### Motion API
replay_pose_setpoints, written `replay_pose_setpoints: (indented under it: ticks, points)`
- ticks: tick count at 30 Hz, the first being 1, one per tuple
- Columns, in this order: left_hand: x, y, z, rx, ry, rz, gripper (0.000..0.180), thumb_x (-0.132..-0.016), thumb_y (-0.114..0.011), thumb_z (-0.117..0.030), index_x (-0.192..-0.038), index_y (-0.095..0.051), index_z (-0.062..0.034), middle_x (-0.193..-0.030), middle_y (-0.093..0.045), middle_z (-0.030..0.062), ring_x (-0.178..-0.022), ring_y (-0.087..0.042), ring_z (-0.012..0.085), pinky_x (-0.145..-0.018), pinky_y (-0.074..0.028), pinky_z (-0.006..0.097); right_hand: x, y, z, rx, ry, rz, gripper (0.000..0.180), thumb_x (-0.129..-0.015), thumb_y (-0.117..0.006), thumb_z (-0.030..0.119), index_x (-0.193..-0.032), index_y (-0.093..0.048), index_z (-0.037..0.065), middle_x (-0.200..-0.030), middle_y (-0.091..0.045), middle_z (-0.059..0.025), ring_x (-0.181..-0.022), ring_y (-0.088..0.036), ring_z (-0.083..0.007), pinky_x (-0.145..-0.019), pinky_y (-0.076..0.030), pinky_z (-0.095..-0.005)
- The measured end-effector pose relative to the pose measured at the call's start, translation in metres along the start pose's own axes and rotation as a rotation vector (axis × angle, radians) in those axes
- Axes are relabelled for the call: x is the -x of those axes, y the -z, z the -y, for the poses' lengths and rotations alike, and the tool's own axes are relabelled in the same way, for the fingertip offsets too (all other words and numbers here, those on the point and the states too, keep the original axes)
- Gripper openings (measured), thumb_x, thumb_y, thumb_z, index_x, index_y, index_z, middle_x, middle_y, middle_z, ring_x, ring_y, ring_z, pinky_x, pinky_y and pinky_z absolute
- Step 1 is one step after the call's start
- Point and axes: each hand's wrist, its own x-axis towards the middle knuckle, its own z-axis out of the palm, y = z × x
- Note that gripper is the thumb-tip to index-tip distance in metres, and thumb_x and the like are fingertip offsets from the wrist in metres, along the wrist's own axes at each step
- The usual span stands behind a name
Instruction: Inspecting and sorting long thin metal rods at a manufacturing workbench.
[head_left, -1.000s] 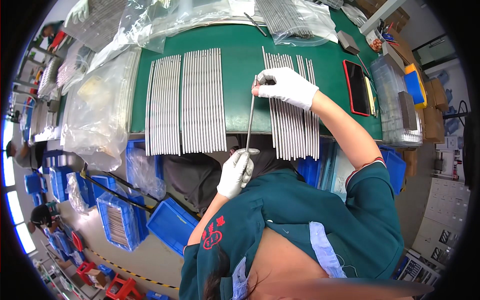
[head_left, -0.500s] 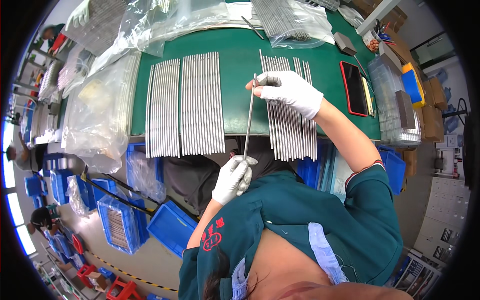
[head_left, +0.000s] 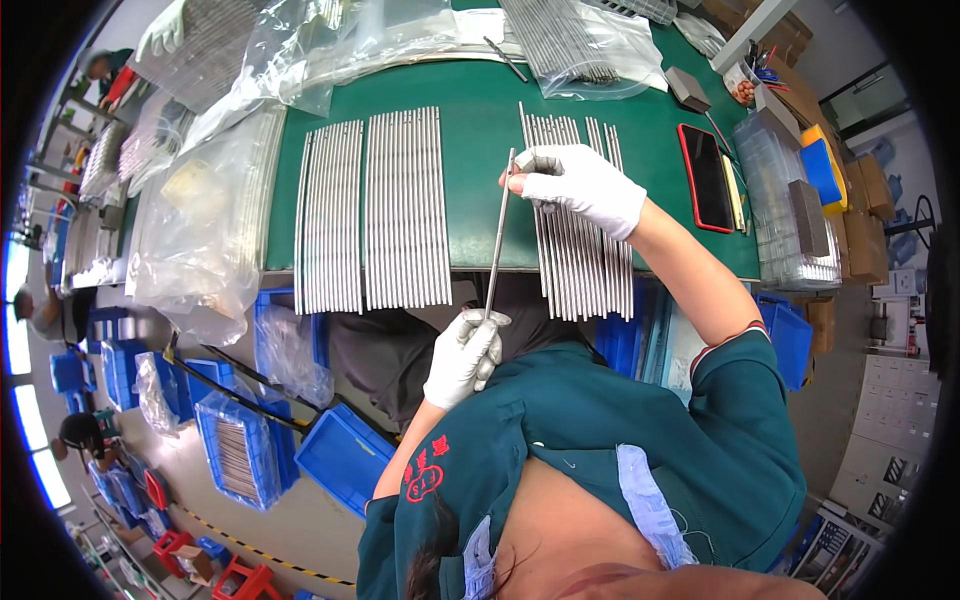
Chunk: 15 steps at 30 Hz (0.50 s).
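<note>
One thin metal rod [head_left: 500, 235] is held lengthwise between my two hands, above the table's near edge. My left hand [head_left: 464, 358], in a white glove, is closed around its near end. Near its far end, the bare fingertips of my right hand [head_left: 578, 186] pinch it; the rest of that hand is gloved. Left of the rod lie two flat rows of similar rods, the outer row [head_left: 330, 220] and the inner row [head_left: 408, 210]. A third group of rods [head_left: 585, 265] lies under and beside my right hand, partly hidden by it.
A red-edged phone [head_left: 706, 178] lies on the green table [head_left: 470, 110] at right, near a grey block [head_left: 688, 90] and clear plastic boxes [head_left: 775, 190]. Plastic bags [head_left: 195, 215] cover the left side. Blue crates [head_left: 345, 455] stand on the floor. Other people are at far left.
Both hands keep their grip on the rod, with only a very slight shift. The rows of rods look almost the same, moved a little in the picture.
</note>
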Motion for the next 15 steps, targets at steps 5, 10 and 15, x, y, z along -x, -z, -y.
replay_pose_setpoints:
  ticks: [5,10,15]
  points:
    - [0.002,-0.001,-0.006,-0.046,0.049,0.02,0.025,-0.091,-0.046,-0.021,-0.104,-0.053,-0.001,-0.061,-0.051,0.0023,-0.038,-0.039,0.0028,-0.035,-0.031,0.016,-0.001,0.001,0.003,-0.045,-0.005,-0.046,0.026,-0.078,-0.062,0.028,-0.087,-0.061,0.004,-0.073,-0.052,0.0033,-0.065,-0.044,-0.0037,-0.059,-0.036,-0.0186]
    - [0.005,0.001,-0.01,-0.077,0.039,0.102,0.033,-0.093,-0.039,-0.023,-0.115,-0.048,0.0001,-0.065,-0.054,0.0033,-0.044,-0.046,0.004,-0.041,-0.036,0.016,-0.01,0.015,0.005,-0.199,-0.026,-0.209,0.023,-0.08,-0.061,0.028,-0.088,-0.06,0.007,-0.072,-0.051,0.0061,-0.061,-0.043,-0.0011,-0.056,-0.034,-0.0163]
    - [0.008,-0.002,-0.013,-0.067,0.042,0.151,0.037,-0.093,-0.036,-0.022,-0.122,-0.043,0.0016,-0.069,-0.057,0.0059,-0.05,-0.049,0.0048,-0.045,-0.038,0.015,-0.013,0.02,-0.001,-0.294,-0.02,-0.247,0.02,-0.081,-0.061,0.026,-0.09,-0.061,0.008,-0.071,-0.05,0.0071,-0.059,-0.041,-0.0008,-0.055,-0.033,-0.0157]
